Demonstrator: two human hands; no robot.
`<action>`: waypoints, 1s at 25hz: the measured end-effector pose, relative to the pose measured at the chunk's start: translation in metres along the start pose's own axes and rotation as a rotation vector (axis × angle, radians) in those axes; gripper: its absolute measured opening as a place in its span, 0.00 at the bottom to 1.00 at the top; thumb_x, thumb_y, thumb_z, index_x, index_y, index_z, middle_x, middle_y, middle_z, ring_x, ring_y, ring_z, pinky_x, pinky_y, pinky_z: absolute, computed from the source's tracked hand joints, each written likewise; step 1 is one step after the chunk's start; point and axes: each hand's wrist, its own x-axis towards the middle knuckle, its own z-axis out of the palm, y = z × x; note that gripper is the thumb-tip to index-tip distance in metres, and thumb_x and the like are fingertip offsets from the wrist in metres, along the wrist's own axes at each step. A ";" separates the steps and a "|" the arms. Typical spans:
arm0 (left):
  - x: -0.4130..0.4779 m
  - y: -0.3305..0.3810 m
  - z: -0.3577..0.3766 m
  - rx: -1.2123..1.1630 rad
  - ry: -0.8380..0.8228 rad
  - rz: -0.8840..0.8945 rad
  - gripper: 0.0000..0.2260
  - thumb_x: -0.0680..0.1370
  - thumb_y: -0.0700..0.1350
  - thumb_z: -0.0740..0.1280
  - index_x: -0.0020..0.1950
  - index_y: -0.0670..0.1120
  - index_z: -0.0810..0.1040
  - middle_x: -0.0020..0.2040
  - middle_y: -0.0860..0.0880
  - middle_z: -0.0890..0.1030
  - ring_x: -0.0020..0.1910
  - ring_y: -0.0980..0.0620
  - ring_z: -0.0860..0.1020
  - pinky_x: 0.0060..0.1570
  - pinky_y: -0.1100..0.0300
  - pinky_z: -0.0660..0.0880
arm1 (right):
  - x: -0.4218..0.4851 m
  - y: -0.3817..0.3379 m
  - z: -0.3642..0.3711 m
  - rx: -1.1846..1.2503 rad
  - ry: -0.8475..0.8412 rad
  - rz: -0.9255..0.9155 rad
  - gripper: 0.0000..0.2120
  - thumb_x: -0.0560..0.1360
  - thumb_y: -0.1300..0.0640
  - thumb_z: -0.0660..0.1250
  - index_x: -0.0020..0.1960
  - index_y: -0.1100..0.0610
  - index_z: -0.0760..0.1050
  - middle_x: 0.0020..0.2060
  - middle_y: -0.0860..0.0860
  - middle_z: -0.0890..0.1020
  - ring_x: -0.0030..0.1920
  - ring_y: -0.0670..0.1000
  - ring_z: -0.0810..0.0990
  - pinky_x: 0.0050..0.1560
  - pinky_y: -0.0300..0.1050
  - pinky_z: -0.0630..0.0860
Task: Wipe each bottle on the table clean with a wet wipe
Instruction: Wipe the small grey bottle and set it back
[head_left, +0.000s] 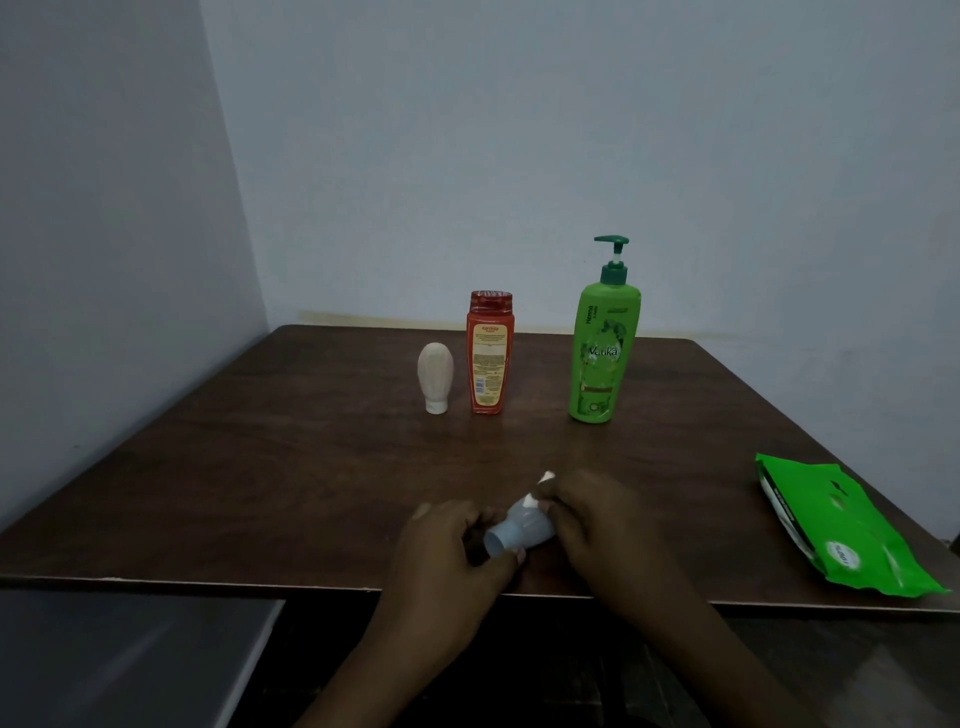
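Head: bottle gripped between left hand, right hand.

Table w/ white tube, red bottle, green pump bottle, wipes pack

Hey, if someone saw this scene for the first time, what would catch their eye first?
The green pump bottle stands out at the back right of the table, with a red bottle and a pale tube beside it. At the near edge, the left hand grips a small bottle while the right hand holds a white wipe against it. A bright green wipe pack lies at the right.
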 end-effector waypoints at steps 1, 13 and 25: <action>0.001 -0.004 0.000 -0.002 0.020 0.019 0.10 0.69 0.51 0.80 0.46 0.50 0.85 0.40 0.59 0.80 0.44 0.61 0.78 0.41 0.66 0.73 | -0.005 -0.004 0.003 0.003 -0.050 -0.076 0.14 0.76 0.53 0.60 0.52 0.55 0.83 0.46 0.49 0.84 0.47 0.47 0.81 0.53 0.38 0.73; 0.000 -0.017 0.005 0.011 0.022 0.144 0.10 0.70 0.56 0.75 0.41 0.52 0.80 0.38 0.60 0.78 0.43 0.61 0.76 0.40 0.73 0.67 | -0.004 0.006 -0.011 0.121 -0.202 -0.200 0.10 0.75 0.62 0.69 0.52 0.50 0.82 0.50 0.42 0.82 0.53 0.37 0.78 0.55 0.30 0.71; 0.003 -0.018 0.008 0.037 0.028 0.167 0.15 0.71 0.59 0.70 0.46 0.48 0.84 0.42 0.56 0.83 0.44 0.59 0.78 0.44 0.56 0.76 | 0.012 0.020 -0.017 0.031 -0.161 -0.174 0.08 0.74 0.65 0.65 0.47 0.55 0.79 0.46 0.48 0.79 0.48 0.47 0.77 0.53 0.31 0.69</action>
